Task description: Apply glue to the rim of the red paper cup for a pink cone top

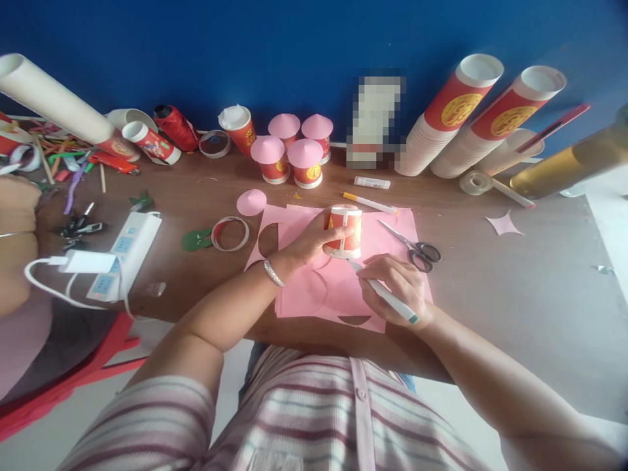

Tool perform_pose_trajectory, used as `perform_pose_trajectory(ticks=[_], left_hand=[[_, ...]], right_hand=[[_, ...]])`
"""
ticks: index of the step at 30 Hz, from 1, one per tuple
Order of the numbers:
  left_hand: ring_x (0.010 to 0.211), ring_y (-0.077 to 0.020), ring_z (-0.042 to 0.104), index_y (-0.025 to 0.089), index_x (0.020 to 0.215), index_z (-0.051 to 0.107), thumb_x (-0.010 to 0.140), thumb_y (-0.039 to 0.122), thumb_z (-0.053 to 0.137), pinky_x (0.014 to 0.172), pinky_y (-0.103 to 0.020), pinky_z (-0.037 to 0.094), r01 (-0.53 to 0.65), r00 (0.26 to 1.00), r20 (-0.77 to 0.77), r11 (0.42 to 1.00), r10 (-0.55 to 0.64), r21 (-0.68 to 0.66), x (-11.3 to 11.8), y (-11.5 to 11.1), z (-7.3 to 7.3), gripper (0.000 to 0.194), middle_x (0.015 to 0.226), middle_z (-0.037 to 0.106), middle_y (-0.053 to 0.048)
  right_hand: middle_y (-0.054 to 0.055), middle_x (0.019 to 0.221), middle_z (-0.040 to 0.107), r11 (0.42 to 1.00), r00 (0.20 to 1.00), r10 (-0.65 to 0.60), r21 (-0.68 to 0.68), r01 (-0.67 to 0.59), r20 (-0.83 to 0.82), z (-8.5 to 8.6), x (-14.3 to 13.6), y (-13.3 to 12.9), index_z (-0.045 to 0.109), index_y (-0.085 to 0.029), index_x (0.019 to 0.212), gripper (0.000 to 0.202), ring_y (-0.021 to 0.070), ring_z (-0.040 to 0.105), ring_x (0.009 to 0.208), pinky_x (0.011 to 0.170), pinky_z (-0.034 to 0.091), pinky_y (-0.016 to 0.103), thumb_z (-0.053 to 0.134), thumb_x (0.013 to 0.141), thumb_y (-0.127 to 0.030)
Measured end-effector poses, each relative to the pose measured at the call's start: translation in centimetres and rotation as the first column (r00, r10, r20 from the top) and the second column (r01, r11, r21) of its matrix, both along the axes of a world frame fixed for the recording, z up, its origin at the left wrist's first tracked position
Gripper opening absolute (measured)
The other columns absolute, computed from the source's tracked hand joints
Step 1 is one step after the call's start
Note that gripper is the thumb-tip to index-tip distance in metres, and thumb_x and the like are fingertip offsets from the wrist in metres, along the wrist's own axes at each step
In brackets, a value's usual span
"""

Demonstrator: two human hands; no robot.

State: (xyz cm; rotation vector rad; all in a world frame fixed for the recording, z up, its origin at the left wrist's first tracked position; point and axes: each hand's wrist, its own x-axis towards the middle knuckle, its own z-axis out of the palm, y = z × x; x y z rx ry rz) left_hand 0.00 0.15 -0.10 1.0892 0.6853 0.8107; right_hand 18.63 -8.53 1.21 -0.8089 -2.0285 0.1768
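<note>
Above a stack of pink paper (304, 288), my left hand (316, 239) grips a red paper cup (353, 234) that is tipped on its side, thumb across it. White lines run over the cup's red wall. My right hand (396, 284) is closed around a white craft knife (392, 301), its blade tip just below the cup's near edge. Open black-handled scissors (419, 254) lie right of the cup on the paper. An orange-and-white pen or knife (370, 203) rests behind the cup. Circular holes and outlines show in the pink sheets.
Several cups with pink cone tops (305, 154) stand at the back. Tall cup stacks (444, 121) lean at the back right, near a tape roll (475, 183). A power strip (126, 255) and cut cup ring (230, 234) lie left. A person's arm (17, 242) shows at far left.
</note>
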Motion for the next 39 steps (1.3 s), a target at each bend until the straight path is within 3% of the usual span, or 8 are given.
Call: perform_pose_trajectory(ticks=[9,17,27,39], left_hand=[[0.089,-0.0183,0.058,0.018,0.114,0.06,0.072,0.045,0.083,0.079,-0.031,0.048,-0.002,0.999,0.046,1.0,0.003,-0.021,0.3,0.2,-1.0,0.055,0.102,0.063,-0.007],[0.096,-0.021,0.06,0.018,0.114,0.062,0.073,0.048,0.083,0.083,-0.034,0.048,-0.009,0.999,0.034,1.0,0.008,0.019,0.2,0.3,-1.2,0.054,0.108,0.065,-0.008],[0.087,-0.0169,0.057,0.018,0.114,0.06,0.073,0.045,0.083,0.078,-0.031,0.047,-0.003,0.999,0.048,1.0,0.003,-0.007,0.3,0.3,-1.1,0.054,0.098,0.061,-0.005],[0.096,-0.0201,0.059,0.019,0.117,0.058,0.072,0.045,0.085,0.081,-0.032,0.048,-0.032,0.999,0.041,0.999,0.033,-0.022,0.3,0.4,-1.7,0.059,0.109,0.063,-0.009]], right_hand=[[0.0,0.075,0.067,1.0,1.0,-0.015,-0.008,0.016,0.026,-0.5,-0.1,-0.1,0.06,-0.022,0.104,0.024,0.0159,0.066,0.064,0.059,0.056,0.03,0.061,0.086,-0.006],[0.001,0.075,0.066,1.0,1.0,-0.006,-0.008,0.006,0.028,-0.6,-0.1,0.0,0.06,-0.021,0.104,0.024,0.0158,0.065,0.064,0.059,0.054,0.029,0.062,0.086,-0.004],[-0.001,0.074,0.066,0.999,0.998,-0.037,0.029,0.036,0.041,-0.5,-0.1,0.1,0.06,-0.023,0.102,0.022,0.0161,0.069,0.068,0.064,0.06,0.031,0.061,0.087,-0.006],[0.0,0.076,0.069,1.0,0.999,-0.02,-0.022,0.021,0.042,-0.6,0.0,0.0,0.06,-0.023,0.105,0.025,0.0158,0.067,0.064,0.06,0.057,0.029,0.061,0.087,-0.007]])
